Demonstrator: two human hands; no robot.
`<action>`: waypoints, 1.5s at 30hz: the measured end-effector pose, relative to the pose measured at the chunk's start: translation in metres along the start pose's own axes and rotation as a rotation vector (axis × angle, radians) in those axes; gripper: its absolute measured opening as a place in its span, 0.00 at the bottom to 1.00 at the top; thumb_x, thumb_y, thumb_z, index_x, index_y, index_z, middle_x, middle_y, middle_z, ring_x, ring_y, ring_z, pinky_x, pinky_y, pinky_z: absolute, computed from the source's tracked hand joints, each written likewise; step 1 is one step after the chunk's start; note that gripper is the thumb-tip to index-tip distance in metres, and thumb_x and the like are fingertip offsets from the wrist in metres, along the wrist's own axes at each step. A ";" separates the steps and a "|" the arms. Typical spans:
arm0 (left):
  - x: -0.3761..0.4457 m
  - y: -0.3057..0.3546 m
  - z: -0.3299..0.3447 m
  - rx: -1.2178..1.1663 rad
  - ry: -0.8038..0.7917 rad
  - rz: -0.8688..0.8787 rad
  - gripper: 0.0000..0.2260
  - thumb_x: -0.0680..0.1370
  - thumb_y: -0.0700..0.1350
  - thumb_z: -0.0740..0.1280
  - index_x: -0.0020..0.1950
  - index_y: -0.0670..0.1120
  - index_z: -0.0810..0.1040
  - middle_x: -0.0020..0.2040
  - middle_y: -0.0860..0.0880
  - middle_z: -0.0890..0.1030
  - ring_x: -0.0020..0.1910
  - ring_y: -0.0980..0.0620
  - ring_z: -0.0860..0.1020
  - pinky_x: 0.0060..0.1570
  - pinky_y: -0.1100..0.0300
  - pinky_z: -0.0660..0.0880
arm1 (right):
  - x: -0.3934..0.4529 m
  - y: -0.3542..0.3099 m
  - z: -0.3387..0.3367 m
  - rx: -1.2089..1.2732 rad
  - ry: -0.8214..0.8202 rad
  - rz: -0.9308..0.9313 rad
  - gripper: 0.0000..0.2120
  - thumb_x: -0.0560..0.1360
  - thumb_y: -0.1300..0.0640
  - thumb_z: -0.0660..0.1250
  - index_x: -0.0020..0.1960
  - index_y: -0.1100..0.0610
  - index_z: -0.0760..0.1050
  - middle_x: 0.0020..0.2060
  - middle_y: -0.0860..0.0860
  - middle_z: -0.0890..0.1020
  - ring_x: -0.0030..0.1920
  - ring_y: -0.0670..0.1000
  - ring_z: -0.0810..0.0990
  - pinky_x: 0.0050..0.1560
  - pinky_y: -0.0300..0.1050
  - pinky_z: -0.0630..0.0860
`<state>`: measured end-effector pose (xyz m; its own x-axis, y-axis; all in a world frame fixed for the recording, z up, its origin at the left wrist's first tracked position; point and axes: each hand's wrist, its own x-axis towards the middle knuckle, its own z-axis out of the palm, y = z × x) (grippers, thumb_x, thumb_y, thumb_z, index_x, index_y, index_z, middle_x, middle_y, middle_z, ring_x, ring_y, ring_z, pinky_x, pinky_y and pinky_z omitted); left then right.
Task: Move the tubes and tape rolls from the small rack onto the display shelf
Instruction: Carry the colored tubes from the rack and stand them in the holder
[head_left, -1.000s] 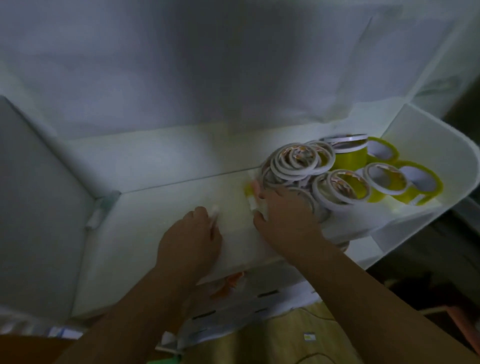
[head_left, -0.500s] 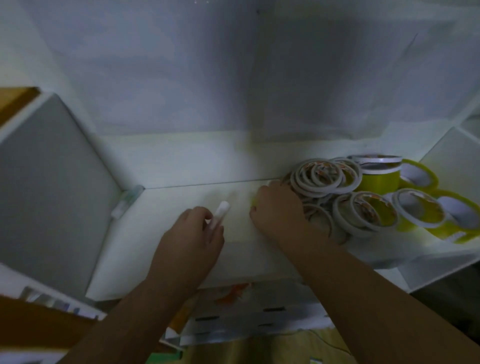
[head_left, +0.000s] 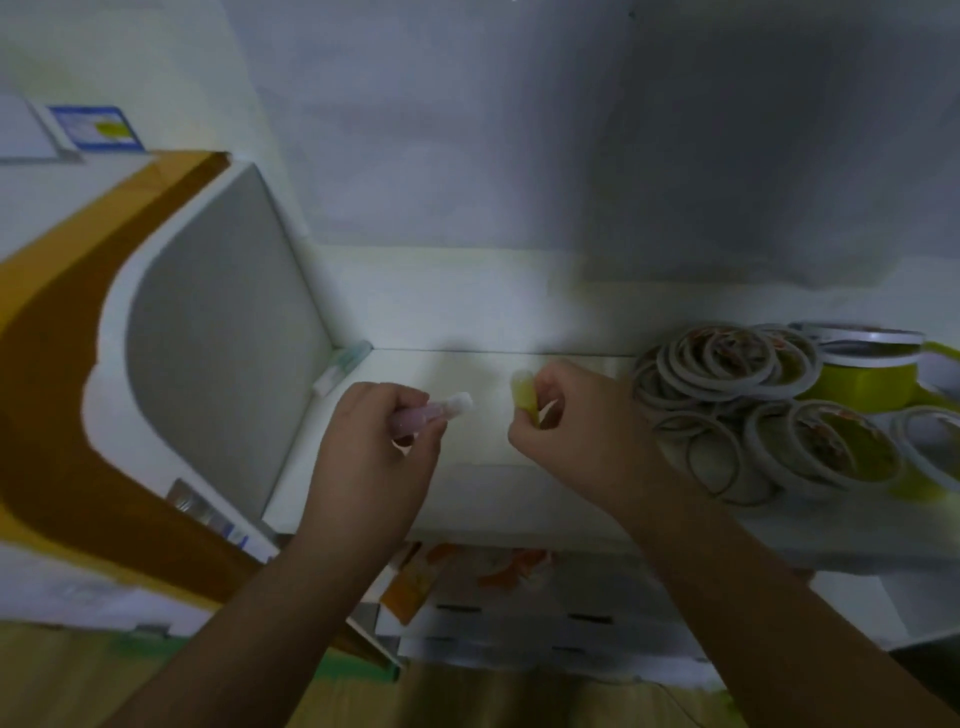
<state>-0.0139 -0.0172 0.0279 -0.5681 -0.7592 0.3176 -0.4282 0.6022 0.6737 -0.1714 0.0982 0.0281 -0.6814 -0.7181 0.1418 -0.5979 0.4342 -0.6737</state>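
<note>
My left hand (head_left: 376, 447) is shut on a small pink tube (head_left: 431, 413) with a white cap, held over the white display shelf (head_left: 467, 478). My right hand (head_left: 576, 426) grips a small yellow tube (head_left: 523, 394), tip pointing up. Both hands hover near the middle of the shelf. A pile of thin white tape rolls (head_left: 727, 364) lies on the shelf to the right, with wider yellow tape rolls (head_left: 857, 384) behind it. Another small greenish tube (head_left: 345, 364) lies in the shelf's back-left corner.
The shelf's grey left side panel (head_left: 218, 332) rises beside my left hand. A white back wall (head_left: 519, 156) closes the rear. Below the shelf front sits a white box with orange print (head_left: 467, 577). A brown and yellow board (head_left: 62, 415) is at far left.
The view has swung left, so the tape pile now sits further right. Both hands have lifted off the shelf, and the pink and yellow tubes now show clearly in my fingers.
</note>
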 end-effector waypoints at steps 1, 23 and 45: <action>-0.003 -0.002 -0.003 -0.025 0.007 -0.011 0.04 0.75 0.48 0.70 0.48 0.53 0.77 0.45 0.60 0.74 0.45 0.64 0.74 0.39 0.73 0.69 | -0.006 -0.002 0.003 0.008 0.001 -0.018 0.08 0.72 0.49 0.69 0.40 0.51 0.72 0.32 0.49 0.79 0.33 0.46 0.78 0.36 0.28 0.68; -0.114 -0.119 -0.187 -0.334 -0.173 0.085 0.05 0.76 0.47 0.70 0.48 0.55 0.75 0.43 0.57 0.78 0.44 0.58 0.78 0.41 0.63 0.75 | -0.152 -0.165 0.127 0.120 -0.036 -0.117 0.05 0.72 0.52 0.71 0.45 0.48 0.76 0.36 0.46 0.79 0.35 0.44 0.78 0.37 0.44 0.79; -0.040 -0.311 -0.330 -0.091 0.022 0.082 0.13 0.79 0.49 0.64 0.63 0.52 0.76 0.52 0.57 0.78 0.47 0.61 0.78 0.44 0.68 0.76 | -0.088 -0.344 0.320 0.219 -0.034 -0.311 0.06 0.78 0.50 0.65 0.46 0.52 0.74 0.39 0.47 0.78 0.42 0.46 0.78 0.42 0.50 0.78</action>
<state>0.3738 -0.2560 0.0262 -0.5826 -0.7140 0.3883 -0.3146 0.6386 0.7023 0.2287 -0.1619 0.0155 -0.4650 -0.8164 0.3424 -0.6673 0.0691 -0.7415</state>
